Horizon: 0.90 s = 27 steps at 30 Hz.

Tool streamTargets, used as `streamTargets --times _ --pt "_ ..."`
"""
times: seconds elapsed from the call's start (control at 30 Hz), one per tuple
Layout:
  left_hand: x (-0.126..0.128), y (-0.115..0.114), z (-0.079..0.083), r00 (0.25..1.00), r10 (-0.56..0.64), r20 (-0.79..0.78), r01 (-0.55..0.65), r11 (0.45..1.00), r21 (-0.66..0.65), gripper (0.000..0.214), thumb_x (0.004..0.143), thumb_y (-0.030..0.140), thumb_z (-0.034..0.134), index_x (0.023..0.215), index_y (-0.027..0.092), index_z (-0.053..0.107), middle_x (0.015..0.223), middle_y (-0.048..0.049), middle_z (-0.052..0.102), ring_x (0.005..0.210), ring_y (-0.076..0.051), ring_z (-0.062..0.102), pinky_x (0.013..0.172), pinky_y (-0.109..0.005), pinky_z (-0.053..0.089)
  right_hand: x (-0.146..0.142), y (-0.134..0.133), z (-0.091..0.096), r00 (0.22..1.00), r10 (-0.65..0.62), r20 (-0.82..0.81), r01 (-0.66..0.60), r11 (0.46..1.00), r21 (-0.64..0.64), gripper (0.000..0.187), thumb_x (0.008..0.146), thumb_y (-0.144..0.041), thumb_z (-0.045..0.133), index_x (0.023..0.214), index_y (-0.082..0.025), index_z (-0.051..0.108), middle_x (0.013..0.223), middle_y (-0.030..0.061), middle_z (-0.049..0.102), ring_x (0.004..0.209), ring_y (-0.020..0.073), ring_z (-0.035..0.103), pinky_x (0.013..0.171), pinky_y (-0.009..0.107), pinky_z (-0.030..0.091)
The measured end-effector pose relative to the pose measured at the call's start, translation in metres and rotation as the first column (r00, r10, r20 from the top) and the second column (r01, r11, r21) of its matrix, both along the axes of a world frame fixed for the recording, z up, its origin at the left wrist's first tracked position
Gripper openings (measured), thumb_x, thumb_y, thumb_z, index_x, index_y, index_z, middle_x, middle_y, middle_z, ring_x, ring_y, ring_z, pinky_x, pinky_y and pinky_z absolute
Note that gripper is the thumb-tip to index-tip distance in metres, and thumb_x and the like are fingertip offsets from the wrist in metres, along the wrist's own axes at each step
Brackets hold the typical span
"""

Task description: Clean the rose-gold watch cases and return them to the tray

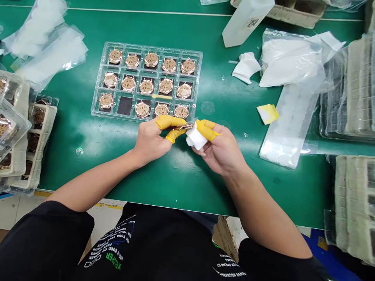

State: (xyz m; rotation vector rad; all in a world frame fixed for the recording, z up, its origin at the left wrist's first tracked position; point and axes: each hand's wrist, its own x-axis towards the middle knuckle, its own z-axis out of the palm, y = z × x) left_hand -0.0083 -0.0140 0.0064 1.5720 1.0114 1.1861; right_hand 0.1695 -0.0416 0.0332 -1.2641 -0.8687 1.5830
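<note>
Green workbench [70, 164] below; left grip [150, 136] pinches a rose-gold watch case [184, 126], right grip [219, 150] pinches white cloth [196, 137] against it.

Yellow finger cots [171, 122], black printed T-shirt [152, 234]

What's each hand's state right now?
Left hand: closed, pinching a rose-gold watch case.
Right hand: closed, holding a white cloth against the case.

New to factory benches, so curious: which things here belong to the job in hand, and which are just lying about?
Job: left hand, right hand, yellow finger cots, white cloth, rose-gold watch case, clear tray of cases.

Lying about: white bottle, crumpled tissue, bagged white sheets.
</note>
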Motion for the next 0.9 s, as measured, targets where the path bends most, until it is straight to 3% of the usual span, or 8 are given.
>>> streamTargets --times 0.07,0.2,0.27,0.33,0.47,0.63,0.77,0.9 --pt "0.002 0.001 0.001 0.999 0.039 0.038 -0.035 0.994 -0.101 0.018 0.080 0.025 0.087 0.095 0.020 0.078 0.093 -0.0020 0.081 0.086 -0.015 0.077 0.087 -0.030 0.066 0.003 0.002 0.002 0.994 -0.108 -0.001 0.108 0.994 -0.030 0.040 0.070 -0.052 0.088 0.070 -0.021 0.063 0.056 -0.0049 0.049 0.043 0.0066 0.037 0.035 0.022 0.027" --pt "0.006 0.005 0.003 0.949 0.129 0.289 0.008 0.903 -0.430 0.037 0.072 0.037 0.094 0.091 0.017 0.069 0.086 0.0001 0.076 0.079 -0.014 0.076 0.077 -0.029 0.067 0.005 0.003 -0.005 0.873 -0.449 0.190 0.350 0.848 0.398 0.032 0.076 -0.052 0.088 0.075 -0.024 0.074 0.067 -0.0024 0.065 0.052 0.0087 0.054 0.045 0.023 0.045" --pt "0.007 0.007 0.005 0.923 0.132 0.361 0.063 0.875 -0.480 0.046 0.068 0.043 0.097 0.090 0.017 0.067 0.087 0.0001 0.075 0.080 -0.015 0.077 0.077 -0.031 0.068 0.001 0.001 -0.010 0.866 -0.441 0.235 0.290 0.826 0.483 0.026 0.079 -0.050 0.087 0.082 -0.026 0.080 0.076 -0.0011 0.073 0.060 0.0114 0.063 0.054 0.027 0.054" --pt "0.007 0.006 0.007 0.912 0.105 0.397 0.115 0.863 -0.492 0.051 0.063 0.047 0.099 0.088 0.016 0.066 0.085 0.0003 0.075 0.078 -0.015 0.077 0.077 -0.032 0.069 -0.004 -0.003 -0.013 0.882 -0.380 0.280 0.224 0.859 0.460 0.024 0.080 -0.047 0.087 0.086 -0.025 0.083 0.078 -0.0004 0.075 0.063 0.0133 0.067 0.057 0.029 0.057" --pt "0.011 -0.002 0.009 0.919 0.028 0.393 0.175 0.864 -0.471 0.055 0.058 0.047 0.102 0.084 0.017 0.065 0.078 0.0014 0.074 0.075 -0.016 0.077 0.076 -0.031 0.068 -0.015 -0.008 -0.016 0.888 -0.350 0.299 0.224 0.896 0.383 0.030 0.080 -0.051 0.085 0.087 -0.022 0.081 0.068 -0.0019 0.071 0.052 0.0115 0.062 0.048 0.026 0.051" --pt "0.010 0.011 0.014 0.940 0.035 0.341 0.124 0.892 -0.435 0.047 0.070 0.048 0.095 0.094 0.017 0.069 0.082 -0.0008 0.074 0.074 -0.016 0.076 0.072 -0.031 0.066 -0.012 -0.001 -0.019 0.813 -0.476 0.336 0.296 0.834 0.466 0.034 0.091 -0.055 0.072 0.087 -0.022 0.076 0.060 -0.0037 0.062 0.047 0.0103 0.055 0.045 0.025 0.044" --pt "-0.051 0.062 0.030 0.997 0.056 0.062 -0.032 0.939 -0.343 0.029 0.083 0.034 0.087 0.104 0.018 0.076 0.079 -0.0010 0.072 0.065 -0.014 0.069 0.071 -0.031 0.060 0.016 0.007 -0.018 0.586 -0.597 0.548 0.110 0.728 0.676 0.031 0.095 -0.054 0.068 0.096 -0.025 0.079 0.076 0.0021 0.067 0.065 0.0153 0.062 0.062 0.032 0.051" --pt "-0.131 0.101 0.035 0.951 -0.022 -0.308 -0.049 0.974 -0.220 0.013 0.075 0.021 0.088 0.087 0.021 0.082 0.063 -0.0009 0.066 0.069 -0.020 0.067 0.082 -0.036 0.057 0.035 0.007 -0.011 0.321 -0.697 0.641 -0.123 0.641 0.758 0.027 0.097 -0.045 0.066 0.101 -0.025 0.083 0.066 0.0039 0.059 0.073 0.0225 0.061 0.069 0.039 0.047"
